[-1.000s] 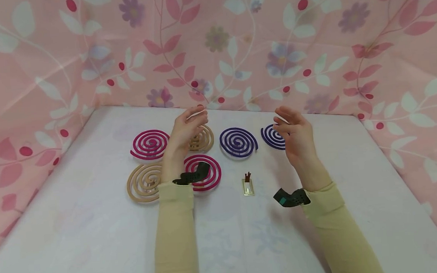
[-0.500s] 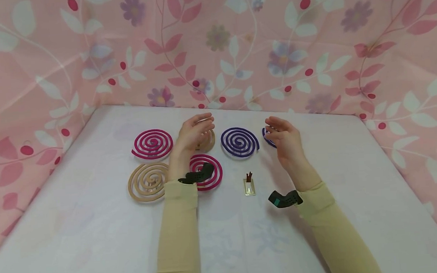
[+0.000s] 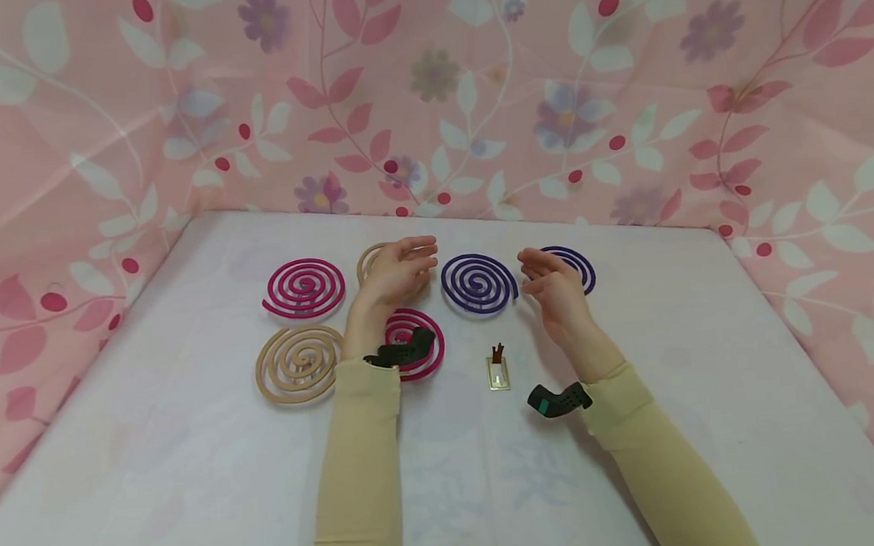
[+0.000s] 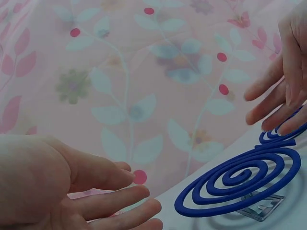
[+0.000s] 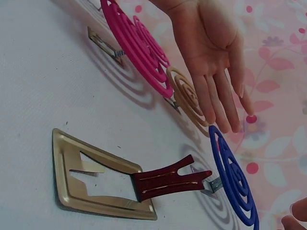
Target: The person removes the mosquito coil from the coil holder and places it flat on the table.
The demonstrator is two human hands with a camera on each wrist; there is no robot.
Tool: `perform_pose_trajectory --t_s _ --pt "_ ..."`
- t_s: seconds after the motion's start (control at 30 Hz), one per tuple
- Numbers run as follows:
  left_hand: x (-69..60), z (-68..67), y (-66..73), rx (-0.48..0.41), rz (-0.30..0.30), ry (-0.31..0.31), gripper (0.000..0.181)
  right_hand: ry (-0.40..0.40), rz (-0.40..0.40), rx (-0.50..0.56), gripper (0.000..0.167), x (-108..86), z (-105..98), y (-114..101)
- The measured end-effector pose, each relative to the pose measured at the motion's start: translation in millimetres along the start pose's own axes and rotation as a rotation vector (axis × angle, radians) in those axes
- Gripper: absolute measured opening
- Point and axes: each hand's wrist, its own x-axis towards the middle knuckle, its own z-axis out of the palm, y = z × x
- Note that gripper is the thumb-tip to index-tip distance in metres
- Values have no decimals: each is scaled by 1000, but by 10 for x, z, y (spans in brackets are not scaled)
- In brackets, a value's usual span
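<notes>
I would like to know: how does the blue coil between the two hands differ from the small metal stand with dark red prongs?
Shape: the blue coil is a round spiral; the prong stand is a rectangular frame with a forked strip.
Colour: the coil is plain blue; the prong stand is gold-toned and dark red.
Pose: the coil is raised on a metal support; the prong stand rests directly on the white table.
Shared: neither is being held.
</notes>
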Motion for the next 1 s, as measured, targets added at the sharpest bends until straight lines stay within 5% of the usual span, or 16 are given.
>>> perform_pose_trajectory --t_s 0.23,1.0 --pt "23 38 -26 82 -6 -39 46 -19 72 2 72 28 -20 94" --pt "47 40 -105 -42 -80 -124 49 -24 131 -46 73 51 -21 144"
